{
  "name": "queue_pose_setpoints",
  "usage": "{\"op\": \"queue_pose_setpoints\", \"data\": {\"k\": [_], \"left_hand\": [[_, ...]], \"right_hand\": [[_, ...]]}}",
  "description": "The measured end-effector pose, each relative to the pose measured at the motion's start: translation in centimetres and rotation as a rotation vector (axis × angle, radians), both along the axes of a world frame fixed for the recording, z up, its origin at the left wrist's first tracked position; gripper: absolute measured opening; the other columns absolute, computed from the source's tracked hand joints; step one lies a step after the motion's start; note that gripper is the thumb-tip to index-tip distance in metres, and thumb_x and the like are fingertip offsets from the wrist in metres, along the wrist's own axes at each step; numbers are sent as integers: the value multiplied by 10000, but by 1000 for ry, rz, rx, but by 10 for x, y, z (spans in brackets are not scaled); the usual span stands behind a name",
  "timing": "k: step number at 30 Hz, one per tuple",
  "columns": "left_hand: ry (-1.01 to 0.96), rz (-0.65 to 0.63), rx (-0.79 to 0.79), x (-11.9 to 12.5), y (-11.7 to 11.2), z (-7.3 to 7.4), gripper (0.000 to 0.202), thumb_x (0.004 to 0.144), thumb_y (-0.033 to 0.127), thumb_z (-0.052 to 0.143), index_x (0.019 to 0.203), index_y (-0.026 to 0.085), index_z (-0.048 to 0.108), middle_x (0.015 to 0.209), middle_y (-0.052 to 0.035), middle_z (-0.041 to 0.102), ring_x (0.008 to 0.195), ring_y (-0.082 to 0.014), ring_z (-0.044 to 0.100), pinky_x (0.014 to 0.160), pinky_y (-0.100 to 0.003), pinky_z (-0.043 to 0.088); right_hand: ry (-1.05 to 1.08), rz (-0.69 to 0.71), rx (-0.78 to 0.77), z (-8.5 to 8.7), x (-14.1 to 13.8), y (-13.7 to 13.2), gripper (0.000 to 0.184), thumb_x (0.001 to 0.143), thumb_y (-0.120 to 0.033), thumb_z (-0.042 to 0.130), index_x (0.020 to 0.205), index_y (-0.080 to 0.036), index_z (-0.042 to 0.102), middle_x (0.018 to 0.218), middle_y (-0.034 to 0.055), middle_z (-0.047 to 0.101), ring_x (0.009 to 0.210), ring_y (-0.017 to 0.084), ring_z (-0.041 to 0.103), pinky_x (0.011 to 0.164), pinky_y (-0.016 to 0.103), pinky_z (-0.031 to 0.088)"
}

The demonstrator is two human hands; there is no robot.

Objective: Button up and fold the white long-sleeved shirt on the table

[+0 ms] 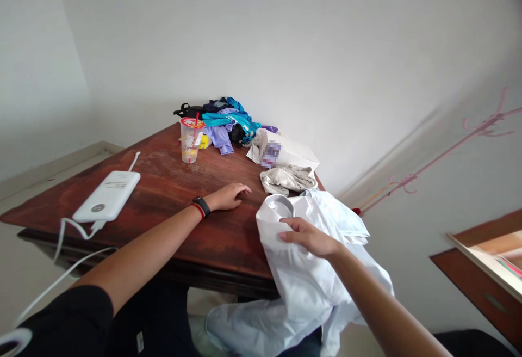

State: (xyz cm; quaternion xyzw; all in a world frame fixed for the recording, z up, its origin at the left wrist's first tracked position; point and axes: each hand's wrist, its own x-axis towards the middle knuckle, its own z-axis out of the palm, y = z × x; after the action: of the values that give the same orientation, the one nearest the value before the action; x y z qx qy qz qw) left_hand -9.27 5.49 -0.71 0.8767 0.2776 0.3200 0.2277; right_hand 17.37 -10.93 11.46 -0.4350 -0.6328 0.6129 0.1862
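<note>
Tabletop (163, 177) lay left of the grip; a white collared shirt (299, 275) hung below it past the edge, its weight likely to drag it floorward if the right hand (312, 235), pinching near the collar (284, 206), slackened. The left hand (221, 197) rested empty.

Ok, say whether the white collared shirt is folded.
Unfolded: the white collared shirt lies rumpled, partly hanging past the edge of the wooden table, with the right hand near its collar.

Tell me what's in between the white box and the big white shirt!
A crumpled, pale cloth lies on the table between the white box and the white shirt. The head view shows it.
</note>
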Motion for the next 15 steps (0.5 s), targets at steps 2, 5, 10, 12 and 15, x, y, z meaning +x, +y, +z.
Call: {"op": "queue_pose_setpoints", "data": {"k": [2,5,10,12,15], "left_hand": [[-8,-20,-13,-1,-1,0,578,742,91,626,1311,189,622,1193,-106,704,1110,-257,664,1012,-389,505],[-16,-65,-51,-1,-8,4,750,778,182,708,1495,219,492,1335,-127,659,1211,-277,640,1067,-417,474],[82,-218,-141,5,-28,13,1102,715,328,872,1643,302,278,1555,-130,510,1428,-329,478,1196,-496,341],[129,-310,-182,10,-35,14,1087,714,351,883,1635,326,307,1626,-103,426,1503,-339,373,1229,-512,288],[140,-418,-200,13,-44,15,743,839,357,788,1529,296,520,1603,-58,470,1508,-298,368,1244,-444,282]], "right_hand": [[136,-6,-109,5,-15,-21,296,829,-467,788,882,-192,695,782,-10,663,675,126,580,649,229,464],[200,134,-171,17,-34,-48,326,776,-436,845,837,-156,690,742,-19,626,655,104,540,630,211,434],[320,187,-223,29,-50,-68,308,738,-370,865,792,-131,679,692,-24,588,609,82,491,569,186,392],[437,89,-212,29,-53,-70,309,708,-368,867,792,-129,690,682,-12,606,585,90,511,542,186,399],[628,-56,-181,30,-55,-67,306,648,-357,856,747,-119,691,625,3,616,502,97,522,480,191,402]]}}
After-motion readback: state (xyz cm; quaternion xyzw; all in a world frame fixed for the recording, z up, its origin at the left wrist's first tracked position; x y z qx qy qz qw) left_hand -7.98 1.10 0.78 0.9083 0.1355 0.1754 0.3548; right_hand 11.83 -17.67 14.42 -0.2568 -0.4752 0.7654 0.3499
